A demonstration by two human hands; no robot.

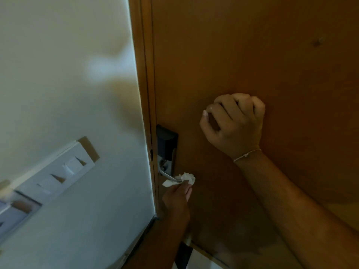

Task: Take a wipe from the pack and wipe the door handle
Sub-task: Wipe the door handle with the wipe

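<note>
Left hand (177,195) comes up from below the slim silver metal lever handle (168,176), fingers pinching a crumpled white wipe (185,178) pressed right onto the lever's free end. Above the handle sits the dark rectangular lock housing (166,141) on the brown wooden door (252,55). Right hand (234,122), up and right of the handle, is curled into a loose fist resting against the door, holding nothing visible. Left of the handle, a white switch panel (56,172) on the pale wall (58,74).

Left hand (177,193) reaches upward, fingers (188,190) pinched; right hand (233,121) loosely fisted, raised.
</note>
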